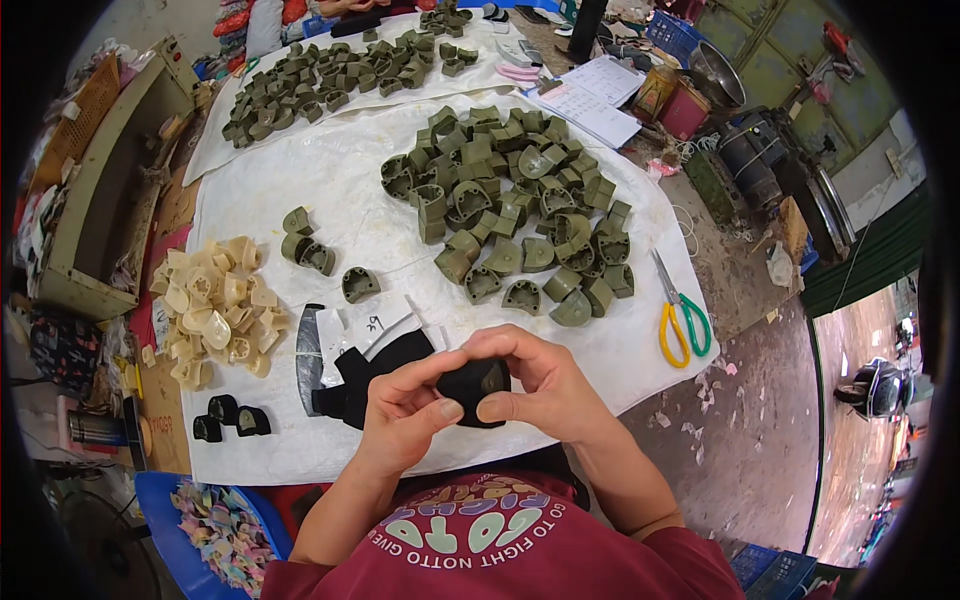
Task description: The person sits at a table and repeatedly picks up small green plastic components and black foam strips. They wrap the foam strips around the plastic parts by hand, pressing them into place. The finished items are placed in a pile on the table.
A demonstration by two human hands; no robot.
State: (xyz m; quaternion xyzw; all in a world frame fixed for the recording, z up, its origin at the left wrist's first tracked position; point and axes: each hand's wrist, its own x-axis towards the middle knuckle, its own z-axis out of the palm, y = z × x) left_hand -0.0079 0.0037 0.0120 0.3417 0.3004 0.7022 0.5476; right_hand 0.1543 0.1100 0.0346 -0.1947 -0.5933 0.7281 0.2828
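Close to my body, my left hand [402, 412] and my right hand [545, 388] hold a shoe heel covered in black fabric [472, 388] between them. Both thumbs press its near side while the fingers curl over the top. Left of it, partly behind my left hand, lies a stack of black fabric pieces [358, 378]. White paper [372, 325] with handwriting sits just beyond the stack, beside a dark strip bundle [309, 355]. A few black-covered heels [252, 420] rest at the table's near left corner. One bare olive-green heel [360, 285] stands beyond the paper.
A big pile of olive-green heels [520, 190] covers the right middle, with another pile [330, 80] farther back. Cream heels [215, 310] are heaped at left. Scissors [675, 315] lie at the right edge. A blue basin [160, 520] of fabric scraps stands below left.
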